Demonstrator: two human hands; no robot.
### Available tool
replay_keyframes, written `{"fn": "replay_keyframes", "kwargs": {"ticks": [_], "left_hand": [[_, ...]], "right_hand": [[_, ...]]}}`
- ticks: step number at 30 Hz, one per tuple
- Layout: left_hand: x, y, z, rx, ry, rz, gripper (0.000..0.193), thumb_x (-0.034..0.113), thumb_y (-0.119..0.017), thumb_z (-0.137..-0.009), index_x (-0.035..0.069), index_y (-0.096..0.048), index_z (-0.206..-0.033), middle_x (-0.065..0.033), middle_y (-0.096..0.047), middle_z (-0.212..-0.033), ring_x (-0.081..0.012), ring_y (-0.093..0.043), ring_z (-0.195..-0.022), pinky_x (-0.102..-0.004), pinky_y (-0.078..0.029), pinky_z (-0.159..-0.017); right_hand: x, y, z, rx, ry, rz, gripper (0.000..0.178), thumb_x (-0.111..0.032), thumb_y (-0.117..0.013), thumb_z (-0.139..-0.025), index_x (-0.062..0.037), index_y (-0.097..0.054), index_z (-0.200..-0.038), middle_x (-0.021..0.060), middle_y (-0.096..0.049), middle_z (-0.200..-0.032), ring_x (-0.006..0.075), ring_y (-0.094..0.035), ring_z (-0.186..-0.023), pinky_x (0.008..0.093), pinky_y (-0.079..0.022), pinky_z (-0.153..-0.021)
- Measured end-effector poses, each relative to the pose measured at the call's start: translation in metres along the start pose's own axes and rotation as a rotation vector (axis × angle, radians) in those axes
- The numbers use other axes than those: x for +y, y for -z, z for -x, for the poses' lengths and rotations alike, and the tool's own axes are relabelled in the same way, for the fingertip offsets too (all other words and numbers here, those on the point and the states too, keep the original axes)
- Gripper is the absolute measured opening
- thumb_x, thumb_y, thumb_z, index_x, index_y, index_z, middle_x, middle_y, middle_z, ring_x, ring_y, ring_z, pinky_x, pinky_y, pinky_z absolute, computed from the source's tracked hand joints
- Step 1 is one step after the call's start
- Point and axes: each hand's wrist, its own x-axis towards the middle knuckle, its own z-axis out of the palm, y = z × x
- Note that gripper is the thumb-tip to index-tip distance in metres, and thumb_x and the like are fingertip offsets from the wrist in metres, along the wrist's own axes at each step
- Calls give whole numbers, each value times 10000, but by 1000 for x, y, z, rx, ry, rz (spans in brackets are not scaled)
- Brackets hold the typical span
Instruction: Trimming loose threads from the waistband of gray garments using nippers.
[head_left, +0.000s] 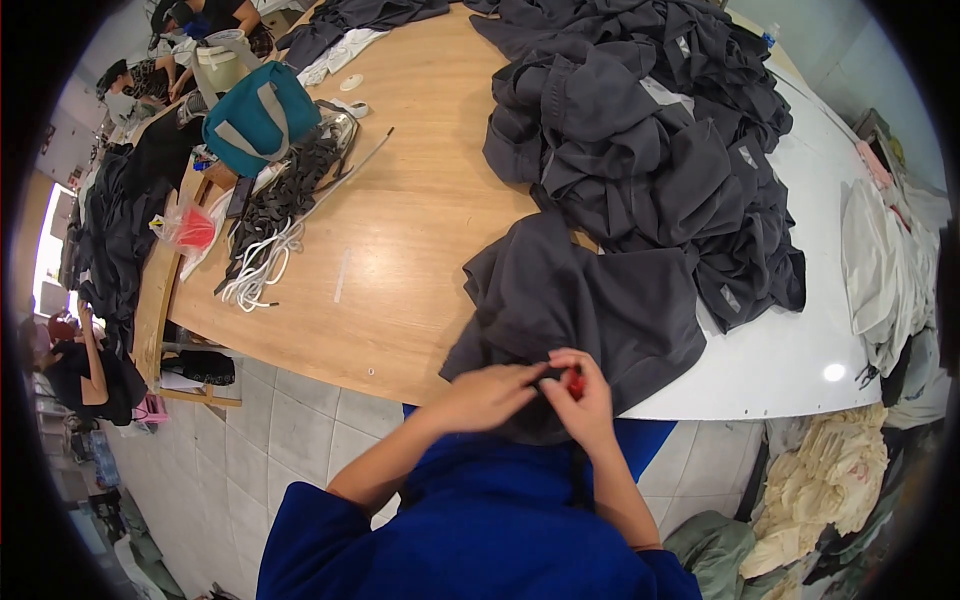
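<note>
A dark grey garment point(620, 320) lies bunched at the table's front edge, and part of it hangs down against my blue shirt. My left hand point(490, 393) reaches in over it with slightly blurred fingers pressed together on the cloth at the edge. Close beside it, my right hand point(588, 405) is closed round a small red thing point(574, 381), mostly hidden by the fingers; its kind does not show. The fingertips of both hands nearly meet over a dark fold of the garment.
A large pile of dark grey garments point(640, 150) covers the table's far right. On the left are a teal bag point(262, 118), white cords point(262, 262), dark straps point(285, 195) and a red item in clear plastic point(190, 228). Cream cloth point(825, 480) lies on the floor at right. Other people work at far left.
</note>
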Motion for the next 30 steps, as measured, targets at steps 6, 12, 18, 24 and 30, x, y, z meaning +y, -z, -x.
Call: {"fn": "replay_keyframes", "kwargs": {"ticks": [6,12,18,24,30], "left_hand": [[-1,-50,9,144,-109,130,489,179,-519,-907,-16,-383,-1334,-259,-454,-1276,-365,-465,-1178,-385,-385,-977],[-39,-28,12,592,110,187,189,143,-555,-881,33,-642,-1007,-217,-526,-1184,-368,-492,-1117,-372,-374,-947],[-30,22,3,331,688,698,383,111,-531,-863,38,-492,-1237,-180,-573,-1150,-292,-495,-1128,-382,-382,-945],[-2,13,-14,314,8,1742,544,154,-461,-858,9,-321,-1363,-150,-430,-1358,-280,-415,-1259,-424,-322,-1050],[27,4,-23,297,-124,1856,538,179,-448,-844,23,-351,-1350,-151,-437,-1352,-286,-417,-1256,-426,-310,-1054]], "right_hand": [[6,-5,-26,15,-85,417,378,-127,-716,-720,-20,-575,-1054,166,-630,-997,245,-635,-888,309,-490,-746],[21,26,-28,156,-48,478,154,-104,-634,-794,-40,-646,-933,160,-655,-774,259,-664,-723,304,-504,-643],[11,66,7,-7,-197,418,139,-100,-642,-811,-32,-661,-931,99,-662,-721,202,-655,-654,258,-485,-622],[-5,43,28,265,-73,220,175,-62,-597,-844,-9,-613,-1010,67,-624,-848,117,-570,-728,220,-438,-672],[-24,25,16,248,173,-25,275,-109,-402,-927,23,-505,-1145,94,-518,-1113,77,-446,-722,205,-383,-672]]}}
